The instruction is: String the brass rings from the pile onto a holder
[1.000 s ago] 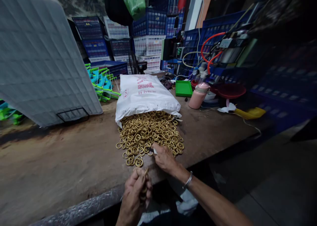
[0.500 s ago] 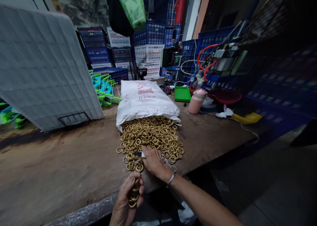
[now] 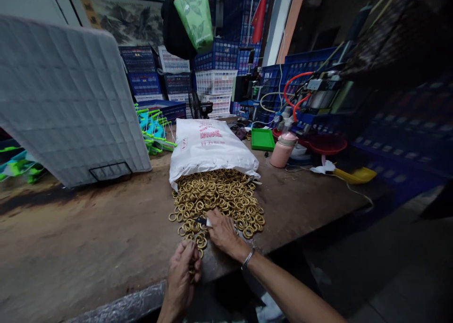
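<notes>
One tool (image 3: pixel 202 221) pointing left

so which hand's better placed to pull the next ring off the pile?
Probably the right hand: it rests on the brass rings, a dark tool in its fingers. The left hand sits at the table edge, closed around gathered rings.

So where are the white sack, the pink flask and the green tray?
white sack (image 3: pixel 208 146), head view, on its printed upper side.
pink flask (image 3: pixel 282 152), head view, on the middle of its body.
green tray (image 3: pixel 262 139), head view, on its flat inside.
</notes>
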Demonstrator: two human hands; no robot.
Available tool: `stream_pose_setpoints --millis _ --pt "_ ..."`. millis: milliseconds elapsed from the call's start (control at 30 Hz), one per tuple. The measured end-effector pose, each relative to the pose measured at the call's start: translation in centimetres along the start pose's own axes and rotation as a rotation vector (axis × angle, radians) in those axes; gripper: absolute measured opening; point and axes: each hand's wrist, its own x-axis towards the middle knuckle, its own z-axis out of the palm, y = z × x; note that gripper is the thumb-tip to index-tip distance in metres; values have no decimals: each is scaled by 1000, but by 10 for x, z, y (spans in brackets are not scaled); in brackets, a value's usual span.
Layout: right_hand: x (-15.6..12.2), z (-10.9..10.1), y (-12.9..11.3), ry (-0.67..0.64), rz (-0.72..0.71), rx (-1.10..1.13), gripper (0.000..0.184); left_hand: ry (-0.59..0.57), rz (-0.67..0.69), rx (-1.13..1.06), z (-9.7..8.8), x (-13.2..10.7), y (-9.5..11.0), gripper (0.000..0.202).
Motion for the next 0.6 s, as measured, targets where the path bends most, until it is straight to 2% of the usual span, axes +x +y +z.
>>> stream_pose_setpoints --millis 133,233,367,600 --pt "-1 -4 8 61 -56 199 22 71 58 114 4 14 0 34" --pt "-2 -10 10 80 -40 401 14 92 115 168 8 24 1 40" --pt "-6 -20 5 40 66 652 10 67 167 270 16 30 1 42" --pt "-8 -33 -2 -54 123 922 10 62 207 397 23 35 -4 32"
